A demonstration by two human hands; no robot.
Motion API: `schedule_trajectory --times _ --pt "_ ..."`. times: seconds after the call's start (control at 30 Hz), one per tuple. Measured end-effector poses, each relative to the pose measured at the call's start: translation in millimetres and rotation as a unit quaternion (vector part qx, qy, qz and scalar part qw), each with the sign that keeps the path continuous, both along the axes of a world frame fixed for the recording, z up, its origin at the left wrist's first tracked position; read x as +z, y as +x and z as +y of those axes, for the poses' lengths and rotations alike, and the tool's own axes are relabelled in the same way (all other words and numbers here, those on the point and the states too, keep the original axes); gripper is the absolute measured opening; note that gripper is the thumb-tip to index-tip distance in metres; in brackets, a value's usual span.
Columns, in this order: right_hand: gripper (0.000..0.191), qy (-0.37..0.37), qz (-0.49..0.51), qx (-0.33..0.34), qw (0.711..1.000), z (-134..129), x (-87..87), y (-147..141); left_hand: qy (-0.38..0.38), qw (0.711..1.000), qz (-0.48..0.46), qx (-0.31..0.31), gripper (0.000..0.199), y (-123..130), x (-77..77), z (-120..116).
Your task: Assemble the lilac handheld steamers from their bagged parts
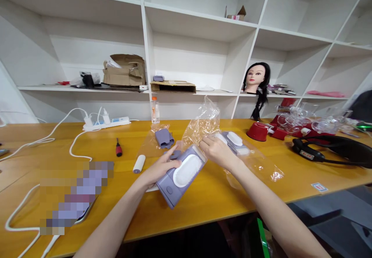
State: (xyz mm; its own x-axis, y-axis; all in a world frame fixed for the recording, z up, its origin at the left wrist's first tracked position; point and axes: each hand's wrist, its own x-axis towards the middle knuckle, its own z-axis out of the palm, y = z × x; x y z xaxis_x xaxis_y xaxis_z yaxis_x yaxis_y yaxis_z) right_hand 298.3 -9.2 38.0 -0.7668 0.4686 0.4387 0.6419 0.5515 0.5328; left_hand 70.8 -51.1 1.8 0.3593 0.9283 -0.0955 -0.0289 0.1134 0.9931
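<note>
Bare forearms (pixel 267 203) reach in from the bottom edge, closest to me of everything on the head view, and past them I find the purple-grey casing (pixel 181 178) held tilted above the near side of the wooden table (pixel 203 203). Left hand (pixel 161 168) grips it along one long side, thumb laid on the upper face beside the white oval patch (pixel 189 169). Right hand (pixel 216 151) has its fingers curled together at the far end, just beside the crinkled clear plastic bag (pixel 203 120); I cannot tell whether they pinch the casing, film or nothing. Close by that hand, a similar oval-patched piece (pixel 235 138) lies on more film. Left of the casing I see a smaller purple-grey part (pixel 164 138) and a white cylinder (pixel 139 164). From its look, I'd judge the casing light and stiff, a moulded shell rather smooth under the fingers, so a firm hold across the two long sides should suit it. That patch looks rough, perhaps bristly and softer, so I'd keep pressure off it.
</note>
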Motion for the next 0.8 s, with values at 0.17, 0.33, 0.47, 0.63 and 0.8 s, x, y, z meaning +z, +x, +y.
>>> schedule_trajectory --times 0.17,0.33,0.47,0.63,0.8 --pt "0.018 -0.020 0.015 0.001 1.000 6 -3.9 5 -0.035 0.996 -0.081 0.027 0.073 -12 0.3 6" --pt "0.017 -0.101 0.126 -0.004 0.987 6 -3.5 5 -0.032 0.994 -0.088 0.055 0.073 -7 2.3 6" --pt "0.015 -0.180 0.202 0.009 0.963 2 2.8 1 -0.010 0.997 -0.049 0.055 0.081 1 1.9 3" --pt "0.021 -0.145 0.160 0.029 0.976 -8 4.6 -11 0.020 0.998 -0.028 0.045 0.087 7 -1.4 3" --pt "0.024 -0.108 0.157 0.098 0.977 -19 5.2 -17 0.013 0.998 -0.054 0.037 0.058 4 -4.6 7"
